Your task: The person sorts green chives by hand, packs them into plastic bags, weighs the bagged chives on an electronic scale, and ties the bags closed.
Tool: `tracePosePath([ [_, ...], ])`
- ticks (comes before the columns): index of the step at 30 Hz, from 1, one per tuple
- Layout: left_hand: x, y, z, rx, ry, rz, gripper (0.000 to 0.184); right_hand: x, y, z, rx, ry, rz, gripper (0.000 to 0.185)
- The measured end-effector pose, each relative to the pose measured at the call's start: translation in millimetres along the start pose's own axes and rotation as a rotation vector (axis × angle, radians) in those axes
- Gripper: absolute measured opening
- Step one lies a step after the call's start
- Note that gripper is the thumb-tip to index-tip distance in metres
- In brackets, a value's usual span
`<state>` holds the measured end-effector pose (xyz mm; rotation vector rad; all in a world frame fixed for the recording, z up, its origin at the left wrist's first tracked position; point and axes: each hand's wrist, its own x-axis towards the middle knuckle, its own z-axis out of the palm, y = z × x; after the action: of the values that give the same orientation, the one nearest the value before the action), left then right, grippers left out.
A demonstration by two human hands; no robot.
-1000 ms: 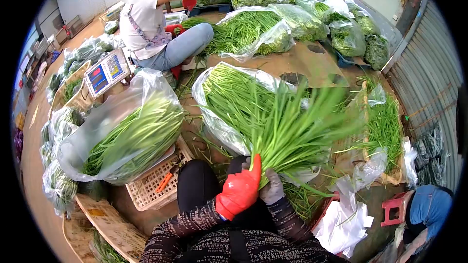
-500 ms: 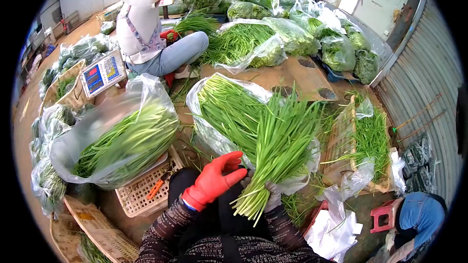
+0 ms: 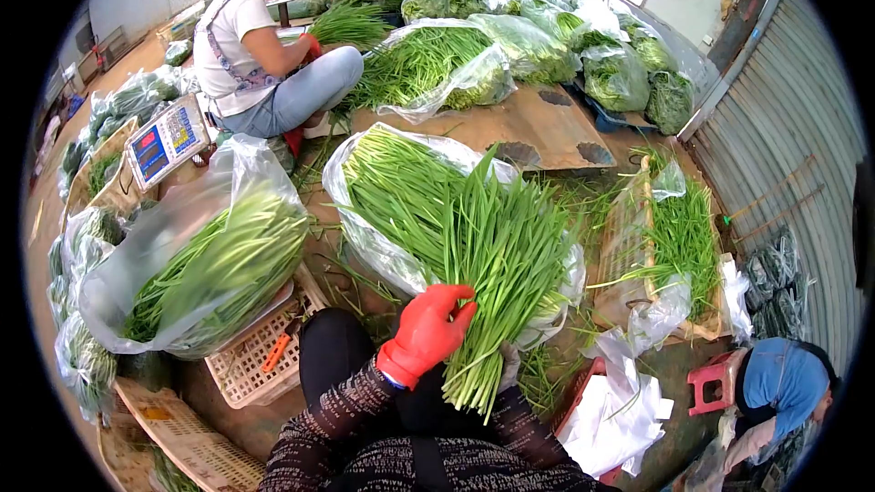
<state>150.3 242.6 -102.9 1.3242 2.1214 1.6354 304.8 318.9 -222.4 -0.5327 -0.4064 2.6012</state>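
My left hand (image 3: 427, 335), in a red glove, is at the left edge of a bunch of long green leafy stalks (image 3: 501, 264). Its fingers are bent with a gap to the thumb, and the fingertips reach the leaves. My right hand (image 3: 509, 368), in a grey glove, is closed round the lower part of the bunch, which hides most of its fingers. The pale cut ends point down towards my lap. Behind the bunch, an open plastic bag (image 3: 339, 184) holds more of the same stalks.
At left are another filled bag (image 3: 219, 264), a crate (image 3: 239, 372) with an orange-handled tool (image 3: 276, 353), and a scale (image 3: 167, 141). A seated person (image 3: 251, 64) handles greens ahead. At right are a basket of greens (image 3: 684, 237), white bags (image 3: 620, 424) and another person (image 3: 784, 383).
The bunch has swung from a fanned, tilted position to stems down. My left hand has let go of its stem end and moved up beside the leaves. The person ahead has lowered an arm.
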Motion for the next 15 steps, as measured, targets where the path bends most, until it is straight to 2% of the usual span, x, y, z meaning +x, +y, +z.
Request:
tracePosePath([
  [2, 1, -8, 7, 0.113, -0.171, -0.08, 0.023, 1, 2, -7, 0.014, -0.038, 0.015, 0.063],
  [3, 2, -10, 11, 0.116, -0.173, -0.082, 0.023, 1, 2, -8, 0.022, -0.08, 0.03, 0.062],
  [8, 7, -21, 30, 0.282, -0.365, -0.16, 0.038, 1, 4, -17, -0.065, 0.039, 0.007, 0.066],
  [10, 11, -25, 34, 0.274, -0.387, -0.177, 0.033, 1, 3, -11, 0.137, -0.178, 0.106, 0.062],
  [11, 13, -27, 34, -0.015, -0.441, -0.443, 0.029, 0, 2, -7, 0.083, -0.213, 0.136, 0.071],
  [12, 17, -26, 32, -0.305, -0.485, -0.706, 0.025, -8, -1, 16, 0.044, -0.145, 0.116, 0.079],
  [13, 20, -25, 23, -0.469, -0.553, -0.822, 0.018, -7, 0, 11, 0.075, -0.163, 0.135, 0.08],
  [14, 18, -20, 15, -0.444, -0.578, -0.822, 0.018, -7, 1, 8, 0.114, -0.181, 0.141, 0.081],
  [15, 17, -15, 11, -0.497, -0.514, -0.82, 0.019, -9, 0, 6, 0.134, -0.18, 0.201, 0.081],
])
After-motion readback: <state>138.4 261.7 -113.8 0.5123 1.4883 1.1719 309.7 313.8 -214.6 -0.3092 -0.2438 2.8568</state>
